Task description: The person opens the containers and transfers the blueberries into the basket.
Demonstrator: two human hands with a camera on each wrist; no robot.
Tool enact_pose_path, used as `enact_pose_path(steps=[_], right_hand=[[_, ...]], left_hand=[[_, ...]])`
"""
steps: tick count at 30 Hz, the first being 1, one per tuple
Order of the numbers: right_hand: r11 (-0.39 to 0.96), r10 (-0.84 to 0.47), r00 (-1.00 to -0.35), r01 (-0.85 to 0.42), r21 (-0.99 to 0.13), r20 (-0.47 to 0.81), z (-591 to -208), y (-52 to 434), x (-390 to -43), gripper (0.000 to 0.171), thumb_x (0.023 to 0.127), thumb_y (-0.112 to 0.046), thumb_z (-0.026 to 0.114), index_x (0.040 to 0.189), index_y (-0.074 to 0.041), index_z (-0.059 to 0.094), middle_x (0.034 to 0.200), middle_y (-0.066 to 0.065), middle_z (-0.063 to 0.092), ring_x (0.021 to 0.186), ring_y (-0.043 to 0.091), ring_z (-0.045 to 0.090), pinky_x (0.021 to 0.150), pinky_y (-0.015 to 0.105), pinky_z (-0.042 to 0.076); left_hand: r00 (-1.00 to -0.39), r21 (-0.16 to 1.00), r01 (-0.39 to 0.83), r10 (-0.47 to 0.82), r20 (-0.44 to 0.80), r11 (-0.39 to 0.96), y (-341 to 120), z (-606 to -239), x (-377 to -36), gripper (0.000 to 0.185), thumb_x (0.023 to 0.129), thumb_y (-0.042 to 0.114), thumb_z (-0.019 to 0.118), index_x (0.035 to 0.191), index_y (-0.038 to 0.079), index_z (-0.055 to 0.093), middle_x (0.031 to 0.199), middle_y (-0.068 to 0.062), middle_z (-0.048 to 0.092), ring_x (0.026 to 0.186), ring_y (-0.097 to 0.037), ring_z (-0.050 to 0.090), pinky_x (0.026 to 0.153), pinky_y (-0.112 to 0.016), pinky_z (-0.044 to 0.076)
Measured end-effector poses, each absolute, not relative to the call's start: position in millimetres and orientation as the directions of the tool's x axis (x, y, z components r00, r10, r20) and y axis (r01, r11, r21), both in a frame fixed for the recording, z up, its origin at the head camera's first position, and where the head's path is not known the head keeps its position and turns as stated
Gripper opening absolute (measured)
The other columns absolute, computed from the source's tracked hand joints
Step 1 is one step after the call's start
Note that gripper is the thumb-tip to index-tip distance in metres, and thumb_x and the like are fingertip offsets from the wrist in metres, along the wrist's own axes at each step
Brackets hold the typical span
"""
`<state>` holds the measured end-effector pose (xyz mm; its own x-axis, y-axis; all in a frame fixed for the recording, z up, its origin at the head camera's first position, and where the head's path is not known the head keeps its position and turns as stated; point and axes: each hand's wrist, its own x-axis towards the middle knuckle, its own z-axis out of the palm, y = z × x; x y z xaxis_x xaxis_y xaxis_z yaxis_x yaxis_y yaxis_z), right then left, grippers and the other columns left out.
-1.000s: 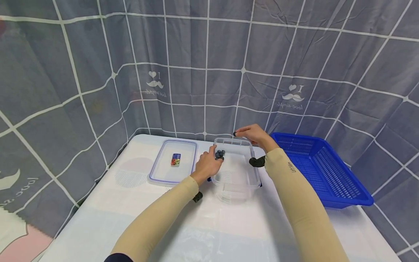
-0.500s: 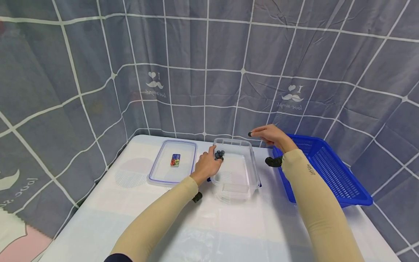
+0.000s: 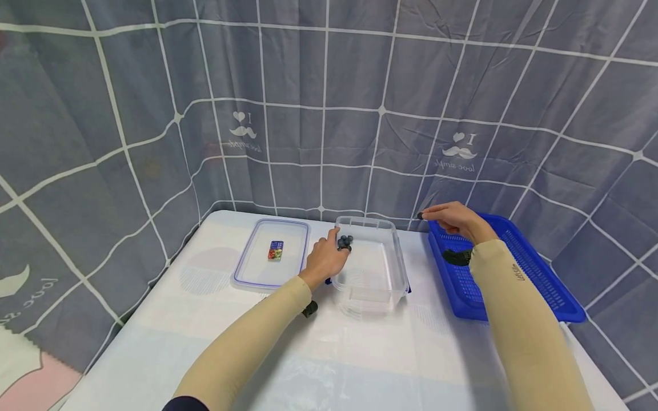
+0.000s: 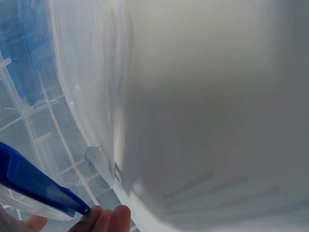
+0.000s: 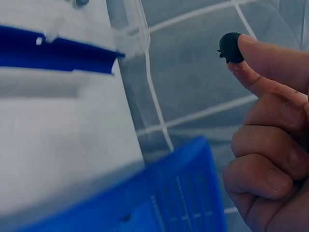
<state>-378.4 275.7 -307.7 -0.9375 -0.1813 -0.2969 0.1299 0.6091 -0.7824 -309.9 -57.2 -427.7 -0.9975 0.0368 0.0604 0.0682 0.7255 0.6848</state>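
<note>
My left hand (image 3: 325, 258) grips the left wall of a clear plastic food container (image 3: 379, 260); in the left wrist view its fingertips (image 4: 118, 220) lie right at a blue locking clip (image 4: 36, 181). Several blueberries (image 3: 343, 242) lie inside the container, close to that hand's thumb. My right hand (image 3: 456, 219) is raised over the left rim of a blue plastic basket (image 3: 465, 308). Between thumb and index finger it pinches one blueberry (image 5: 231, 47), its small crown facing outward, while the other fingers curl into the palm.
A clear lid (image 3: 252, 265) with a blue seal lies left of the container, with a colourful label (image 3: 275, 251) on it. Grey checked curtains (image 3: 288, 137) hang behind and beside the white-covered table (image 3: 329, 354). In the right wrist view a small dark thing (image 5: 126, 217) shows in the basket.
My right hand has moved right, from above the container's far edge to the basket's left rim, still pinching the blueberry. The left hand has stayed on the container.
</note>
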Motion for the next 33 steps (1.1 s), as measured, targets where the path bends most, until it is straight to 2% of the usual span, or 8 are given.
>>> enact_pose_path(steps=[10, 19, 27, 28, 30, 31, 32, 33], right_hand=[[0.607, -0.145, -0.944, 0.151, -0.780, -0.296, -319, 307, -369, 0.063, 0.099, -0.032, 0.063, 0.151, 0.000, 0.044, 0.051, -0.010, 0.030, 0.046, 0.009, 0.026, 0.051, 0.028, 0.029], [0.589, -0.091, -0.942, 0.211, -0.780, -0.323, -334, 336, -366, 0.064, 0.101, -0.031, 0.060, 0.153, 0.001, 0.039, 0.051, -0.011, 0.032, 0.045, 0.007, 0.027, 0.051, 0.028, 0.030], [0.585, -0.038, -0.949, 0.233, -0.777, -0.314, -347, 354, -360, 0.063, 0.100, -0.026, 0.060, 0.150, 0.008, 0.039, 0.051, -0.012, 0.032, 0.046, 0.005, 0.029, 0.050, 0.026, 0.031], [0.584, -0.024, -0.946, 0.249, -0.773, -0.324, -349, 356, -359, 0.052, 0.100, -0.026, 0.061, 0.139, 0.007, 0.055, 0.051, -0.012, 0.033, 0.046, 0.005, 0.030, 0.049, 0.026, 0.031], [0.594, -0.004, -0.941, 0.271, -0.758, -0.339, -352, 358, -358, 0.028, 0.099, -0.025, 0.061, 0.100, 0.000, 0.074, 0.050, -0.011, 0.033, 0.046, 0.006, 0.031, 0.049, 0.026, 0.032], [0.603, 0.009, -0.938, 0.281, -0.747, -0.345, -354, 359, -357, 0.029, 0.098, -0.025, 0.062, 0.078, -0.007, 0.071, 0.050, -0.011, 0.033, 0.046, 0.006, 0.032, 0.049, 0.027, 0.033], [0.609, 0.017, -0.936, 0.289, -0.739, -0.352, -355, 360, -356, 0.037, 0.097, -0.025, 0.062, 0.062, -0.014, 0.062, 0.050, -0.011, 0.033, 0.047, 0.007, 0.033, 0.050, 0.027, 0.033], [0.614, 0.023, -0.933, 0.297, -0.731, -0.359, -356, 362, -356, 0.047, 0.097, -0.025, 0.062, 0.053, -0.021, 0.049, 0.049, -0.011, 0.033, 0.047, 0.007, 0.032, 0.050, 0.027, 0.033]], left_hand=[[-0.998, 0.674, 0.058, 0.028, 0.055, 0.736, -58, -429, -310, 0.067, 0.098, 0.041, 0.049, 0.160, 0.027, 0.027, 0.140, -0.019, 0.052, 0.127, -0.037, 0.052, 0.092, -0.055, 0.048], [-0.998, 0.684, 0.056, 0.028, 0.051, 0.727, -57, -429, -311, 0.067, 0.098, 0.041, 0.050, 0.160, 0.028, 0.027, 0.143, -0.020, 0.051, 0.128, -0.037, 0.052, 0.094, -0.056, 0.047], [-0.998, 0.679, 0.058, 0.026, 0.058, 0.732, -56, -427, -311, 0.067, 0.098, 0.041, 0.050, 0.160, 0.028, 0.027, 0.141, -0.020, 0.052, 0.128, -0.036, 0.052, 0.095, -0.056, 0.047], [-0.998, 0.680, 0.059, 0.026, 0.058, 0.731, -56, -428, -312, 0.067, 0.098, 0.041, 0.050, 0.160, 0.028, 0.027, 0.142, -0.020, 0.051, 0.128, -0.036, 0.052, 0.095, -0.056, 0.047], [-0.998, 0.681, 0.059, 0.025, 0.058, 0.730, -56, -428, -311, 0.067, 0.098, 0.041, 0.050, 0.160, 0.028, 0.027, 0.142, -0.020, 0.051, 0.129, -0.037, 0.052, 0.096, -0.056, 0.047], [-0.998, 0.681, 0.059, 0.025, 0.059, 0.730, -56, -428, -312, 0.067, 0.099, 0.041, 0.050, 0.160, 0.028, 0.027, 0.142, -0.020, 0.051, 0.129, -0.037, 0.052, 0.096, -0.056, 0.047], [-0.998, 0.682, 0.059, 0.025, 0.059, 0.729, -56, -429, -312, 0.067, 0.099, 0.041, 0.050, 0.160, 0.028, 0.027, 0.142, -0.020, 0.051, 0.129, -0.037, 0.052, 0.096, -0.056, 0.047], [-0.998, 0.682, 0.059, 0.026, 0.059, 0.729, -55, -429, -312, 0.067, 0.099, 0.041, 0.050, 0.160, 0.028, 0.027, 0.142, -0.020, 0.051, 0.129, -0.037, 0.052, 0.096, -0.056, 0.047]])
